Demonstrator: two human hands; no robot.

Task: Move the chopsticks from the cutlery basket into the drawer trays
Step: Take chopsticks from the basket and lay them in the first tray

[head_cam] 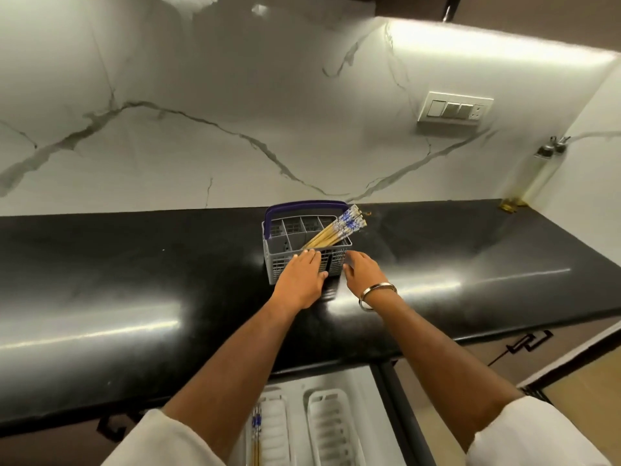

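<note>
Hands flat and empty: left hand touches basket, right hand beside; chopsticks just beyond need pinching.

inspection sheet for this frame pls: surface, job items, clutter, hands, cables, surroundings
Surface: glossy black stone countertop, glare streaks.
Job's things: grey plastic cutlery basket with purple handle, holding blue-patterned wooden chopsticks leaning right; white ribbed drawer trays below, one pair already in the left tray.
Clutter: two oil bottles in the far right corner.
Hands: left hand flat on the basket front; right hand beside it, fingers relaxed.
Cables: nothing seen.
Surroundings: white marble backsplash, switch plate.
</note>
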